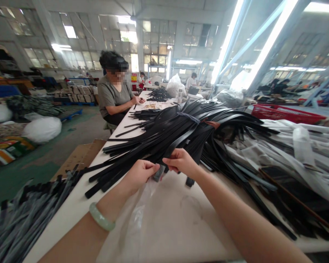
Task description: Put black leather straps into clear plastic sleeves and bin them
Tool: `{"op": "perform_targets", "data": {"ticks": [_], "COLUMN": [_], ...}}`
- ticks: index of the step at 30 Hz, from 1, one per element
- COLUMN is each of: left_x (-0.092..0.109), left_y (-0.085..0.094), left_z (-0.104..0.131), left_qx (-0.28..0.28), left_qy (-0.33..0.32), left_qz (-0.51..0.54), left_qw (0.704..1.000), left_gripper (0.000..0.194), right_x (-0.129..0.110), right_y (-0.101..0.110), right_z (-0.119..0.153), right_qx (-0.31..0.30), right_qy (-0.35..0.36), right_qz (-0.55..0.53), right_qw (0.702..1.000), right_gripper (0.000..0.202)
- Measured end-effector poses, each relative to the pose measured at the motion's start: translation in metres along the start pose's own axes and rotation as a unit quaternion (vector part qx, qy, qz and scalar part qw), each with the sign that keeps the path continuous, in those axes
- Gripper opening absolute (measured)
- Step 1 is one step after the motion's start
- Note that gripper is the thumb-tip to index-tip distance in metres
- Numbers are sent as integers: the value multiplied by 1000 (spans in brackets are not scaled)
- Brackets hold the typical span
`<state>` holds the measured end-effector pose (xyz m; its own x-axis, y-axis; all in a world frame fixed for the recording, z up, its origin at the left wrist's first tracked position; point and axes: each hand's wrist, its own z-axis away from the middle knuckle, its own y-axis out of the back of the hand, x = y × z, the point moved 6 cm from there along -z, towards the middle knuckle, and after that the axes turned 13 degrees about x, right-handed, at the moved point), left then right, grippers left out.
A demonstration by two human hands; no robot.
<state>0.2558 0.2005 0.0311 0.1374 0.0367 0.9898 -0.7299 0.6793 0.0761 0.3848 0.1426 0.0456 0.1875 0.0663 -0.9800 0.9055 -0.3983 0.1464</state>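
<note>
My left hand (142,173), with a pale green bangle (102,217) on its wrist, pinches the mouth of a long clear plastic sleeve (138,213). The sleeve hangs toward me over the table. Close beside it, my right hand (181,162) is closed on a black strap (178,140); its end meets the sleeve's mouth between my hands. How far the end is inside cannot be made out. Just beyond my hands lies a big heap of black straps (142,146), part of it bound with a dark tie (188,117) and a brown band (212,124).
Clear plastic sleeves (274,146) are piled at the right, by a dark flat object (298,193). Black straps in plastic (30,215) are stacked at the lower left, beside the white table (186,219). A co-worker (116,95) sits at the table's far left, handling small parts.
</note>
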Motion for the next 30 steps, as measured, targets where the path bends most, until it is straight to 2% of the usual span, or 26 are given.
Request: {"op": "perform_targets", "data": {"ticks": [2, 4, 5, 6, 9, 10, 12, 16, 18, 20, 21, 24, 26, 30], "left_x": [-2, -5, -7, -9, -14, -16, -17, -18, -17, -17, -17, -20, -22, -20], "left_y": [-2, -4, -7, -9, -13, -14, -13, -8, -6, -8, -9, -11, -11, -6], "left_z": [2, 4, 5, 7, 9, 10, 9, 6, 5, 6, 7, 8, 6, 1], "left_qx": [1, -6, -15, -23, -30, -23, -7, 11, 6, -7, -14, -24, -17, 31], "left_qy": [31, 67, 84, 101, 141, 150, 160, 157, 155, 158, 163, 186, 195, 207], "left_qz": [32, 43, 43, 43, 48, 51, 56, 53, 51, 40, 30, -2, -8, 22], "left_qw": [999, 997, 995, 994, 988, 987, 986, 986, 987, 987, 986, 982, 981, 978], "left_gripper": [44, 45, 45, 46, 46, 45, 43, 39, 39, 40, 41, 40, 35, 19], "right_x": [10, 21, 25, 29, 37, 37, 35, 25, 21, 19, 20, 25, 25, 19], "right_y": [-10, -12, -7, 1, 28, 30, 21, -16, -25, -21, -15, 15, 27, 19], "right_z": [3, 4, 2, -3, -18, -20, -19, -4, 1, -1, -5, -17, -22, -20], "right_qx": [-65, -120, -114, -82, 76, 104, 106, 47, 21, 14, 31, 132, 175, 181], "right_qy": [-59, -122, -148, -167, -170, -157, -128, -89, -87, -101, -113, -135, -128, -105], "right_qz": [-26, -59, -82, -108, -167, -168, -143, -74, -57, -85, -117, -202, -213, -209], "right_qw": [996, 983, 979, 977, 968, 968, 976, 992, 994, 991, 986, 961, 953, 955], "right_gripper": [40, 40, 41, 41, 42, 42, 43, 45, 46, 48, 49, 46, 41, 37]}}
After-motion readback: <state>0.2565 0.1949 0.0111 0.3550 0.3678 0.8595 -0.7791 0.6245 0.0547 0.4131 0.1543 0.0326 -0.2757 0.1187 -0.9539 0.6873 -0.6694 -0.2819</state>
